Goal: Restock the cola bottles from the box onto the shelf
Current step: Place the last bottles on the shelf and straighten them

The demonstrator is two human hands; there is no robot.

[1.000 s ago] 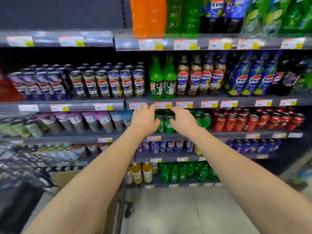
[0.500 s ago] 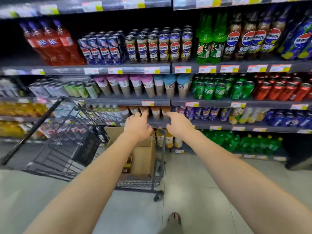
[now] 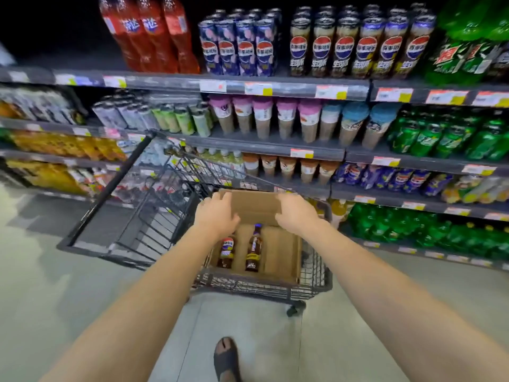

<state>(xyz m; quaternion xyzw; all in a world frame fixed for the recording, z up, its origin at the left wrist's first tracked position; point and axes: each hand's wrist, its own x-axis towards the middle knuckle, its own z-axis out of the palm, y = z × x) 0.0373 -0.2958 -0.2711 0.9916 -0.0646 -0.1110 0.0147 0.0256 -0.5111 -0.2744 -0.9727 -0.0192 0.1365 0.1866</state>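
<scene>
One sec before, both hands were up at the shelf (image 3: 286,88) front, near the green cans (image 3: 440,136). Then the arms came down and the view tipped down w/ them. At this moment the L hand (image 3: 217,217) and R hand (image 3: 297,215) were over the open box (image 3: 281,252), which sat in the cart (image 3: 316,274) at approx. 12 o'clock from the person's foot (image 3: 226,359). L hand was at the 9 o'clock side of the opening, R hand at the 3 o'clock side. Both were loosely spread, fingers only a little bent, and held no bottle. If the fingertips touched the back flap, I could not tell. Two cola bottles (image 3: 254,250) were inside the box, toward its 7 o'clock part, one partly under the L wrist. My judgement: the placing step was over and a new pick was starting. Only 2 btls seemed left, so the task looked near its end, though part of the box floor was hidden
</scene>
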